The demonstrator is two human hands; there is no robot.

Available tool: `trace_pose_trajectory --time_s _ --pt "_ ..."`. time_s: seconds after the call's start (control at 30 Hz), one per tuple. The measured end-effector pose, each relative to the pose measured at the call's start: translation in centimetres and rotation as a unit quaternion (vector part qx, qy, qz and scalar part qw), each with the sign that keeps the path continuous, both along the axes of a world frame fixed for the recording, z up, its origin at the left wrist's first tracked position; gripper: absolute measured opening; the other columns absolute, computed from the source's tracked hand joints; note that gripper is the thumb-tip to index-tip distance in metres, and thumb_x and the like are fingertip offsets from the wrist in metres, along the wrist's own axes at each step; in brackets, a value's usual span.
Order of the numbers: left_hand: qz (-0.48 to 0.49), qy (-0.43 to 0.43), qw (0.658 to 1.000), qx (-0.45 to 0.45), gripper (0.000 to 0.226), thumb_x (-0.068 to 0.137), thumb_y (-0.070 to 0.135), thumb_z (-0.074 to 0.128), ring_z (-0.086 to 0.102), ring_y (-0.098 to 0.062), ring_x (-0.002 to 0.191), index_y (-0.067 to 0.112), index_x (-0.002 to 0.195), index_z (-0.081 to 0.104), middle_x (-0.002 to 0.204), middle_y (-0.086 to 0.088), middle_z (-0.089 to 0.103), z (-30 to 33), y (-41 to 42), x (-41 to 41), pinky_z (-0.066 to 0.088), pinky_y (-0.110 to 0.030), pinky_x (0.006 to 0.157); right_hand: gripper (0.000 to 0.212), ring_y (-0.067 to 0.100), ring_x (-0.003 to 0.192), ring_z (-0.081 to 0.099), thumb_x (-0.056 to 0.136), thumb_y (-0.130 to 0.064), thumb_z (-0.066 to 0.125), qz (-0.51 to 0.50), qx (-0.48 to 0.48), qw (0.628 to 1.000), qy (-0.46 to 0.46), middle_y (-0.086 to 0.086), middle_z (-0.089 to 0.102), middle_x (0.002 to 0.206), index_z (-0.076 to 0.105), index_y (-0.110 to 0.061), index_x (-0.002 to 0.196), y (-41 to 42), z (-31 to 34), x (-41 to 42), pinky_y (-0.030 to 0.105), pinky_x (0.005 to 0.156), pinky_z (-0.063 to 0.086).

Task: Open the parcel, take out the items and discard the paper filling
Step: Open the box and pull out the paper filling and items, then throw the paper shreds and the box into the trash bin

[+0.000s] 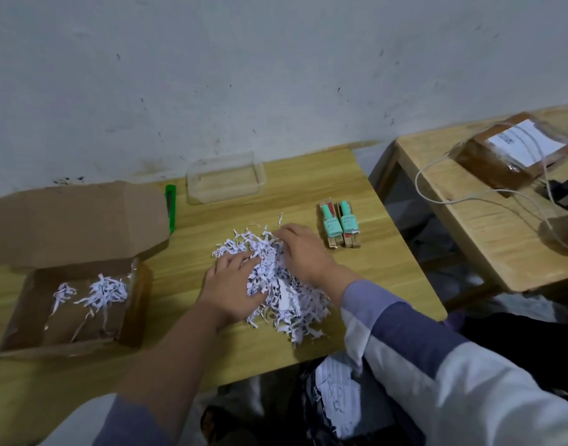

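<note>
Plastic tub: clear, sat empty at the back of the wooden table, close to the wall.
Green cutter: lay along the table's back, partly hidden.
Side table: stood to the right, a gap between.
On it: a taped parcel, white cable, black adapter.

Matt brown cardboard parcel, white shredded paper filling, smooth wood-grain tabletop, clear glossy plastic tub, two mint bottles on card backing.
</note>
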State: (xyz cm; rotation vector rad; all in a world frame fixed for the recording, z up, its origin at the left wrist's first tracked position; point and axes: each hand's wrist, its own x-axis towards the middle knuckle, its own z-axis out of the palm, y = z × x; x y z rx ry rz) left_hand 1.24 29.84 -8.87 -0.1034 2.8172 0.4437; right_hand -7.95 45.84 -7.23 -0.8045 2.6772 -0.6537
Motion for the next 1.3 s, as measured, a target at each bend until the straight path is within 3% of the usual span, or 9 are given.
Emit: trace_pose_trajectory --time_s 0.13,0.33,0.43,0.53,0.67,0.87,0.93,1.07,1.3 --pt "-0.008 0.002 1.000 -0.013 0.078 0.078 0.060 0.044 0.015 -0.021 0.142 0.031 0.147 0.025 0.156 0.006 0.021 -0.4 -0.1 0.1 0.019 -0.045 0.115 0.047 0.025 0.146 0.014 0.100 -0.030 0.025 0.060 0.086 0.994 -0.031 0.005 0.020 0.158 0.027 -0.018 0.146 -1.3 -0.5 -1.4 0.050 0.119 0.016" --pt "-0.011 0.032 0.999 -0.003 0.095 0.065 0.084 0.022 0.020 -0.019 0.140 0.031 0.144 0.032 0.153 0.007 0.028 -0.5 -0.2 0.8 0.023 -0.044 0.115 0.049 0.026 0.136 0.037 0.100 -0.040 0.027 0.032 0.049 0.998 -0.039 0.011 0.044 0.145 0.039 -0.014 0.140 2.4 0.5 0.0 0.037 0.112 0.029" --pt "-0.028 0.031 0.999 -0.009 0.113 0.055 0.096 0.019 0.019 -0.020 0.141 0.030 0.146 0.029 0.153 0.006 0.027 -0.3 -0.2 1.5 0.021 -0.043 0.117 0.074 0.027 0.145 0.016 0.087 -0.062 0.042 0.035 0.047 0.994 -0.094 0.007 0.020 0.157 0.014 -0.031 0.149 5.4 0.9 2.4 0.042 0.116 0.015" --pt "-0.047 0.014 0.999 -0.014 0.114 0.052 0.089 0.029 0.014 -0.020 0.143 0.030 0.149 0.020 0.156 0.005 0.020 -0.3 -0.3 1.9 0.017 -0.042 0.118 0.107 0.023 0.147 -0.011 0.069 -0.073 0.056 0.069 0.071 0.987 -0.127 0.002 -0.009 0.160 -0.015 -0.044 0.144 6.6 0.2 4.3 0.049 0.117 -0.004" --pt "-0.060 0.004 0.998 -0.017 0.121 0.049 0.089 0.041 0.012 -0.020 0.144 0.030 0.150 0.013 0.157 0.005 0.017 -0.3 -0.1 1.8 0.017 -0.042 0.117 0.122 0.025 0.144 -0.022 0.064 -0.071 0.064 0.084 0.107 0.987 -0.083 0.004 -0.021 0.158 -0.025 -0.041 0.141 6.3 -1.5 4.9 0.056 0.115 -0.010" --pt "-0.020 0.021 0.998 0.051 0.138 0.050 0.058 0.085 0.010 -0.021 0.148 0.024 0.151 -0.003 0.161 -0.001 0.008 0.7 -0.1 -1.5 0.021 -0.041 0.119 0.124 0.034 0.140 0.012 0.061 -0.054 0.078 0.058 0.085 0.993 -0.051 0.000 0.000 0.159 -0.011 -0.038 0.146 3.0 -1.1 2.0 0.052 0.110 0.022" --pt "-0.046 0.006 0.999 0.017 0.129 0.057 0.050 0.085 0.015 -0.025 0.145 0.023 0.152 0.000 0.160 -0.001 0.013 0.8 -0.2 -2.7 0.022 -0.038 0.118 0.114 0.032 0.138 0.018 0.064 -0.039 0.080 0.058 0.080 0.993 -0.067 0.003 0.012 0.157 0.004 -0.030 0.149 2.0 -1.1 0.9 0.047 0.112 0.025" --pt "-0.044 0.017 0.999 0.024 0.089 0.072 0.030 0.080 0.032 -0.025 0.136 0.013 0.146 0.034 0.151 -0.003 0.033 0.4 0.4 -2.8 0.025 -0.029 0.113 0.079 0.031 0.130 0.038 0.070 -0.011 0.075 0.011 0.004 0.996 -0.083 0.010 0.031 0.148 0.039 -0.013 0.141 1.2 -1.5 0.7 0.035 0.108 0.036" --pt "-0.004 0.087 0.993 0.082 0.065 0.077 0.011 0.076 0.046 -0.023 0.131 0.008 0.137 0.049 0.142 -0.008 0.051 1.3 2.2 -0.5 0.029 -0.023 0.107 0.040 0.033 0.103 0.058 0.072 0.005 0.065 -0.064 -0.062 0.996 -0.032 0.016 0.058 0.118 0.061 0.000 0.111 1.8 -1.0 3.2 0.029 0.082 0.043"
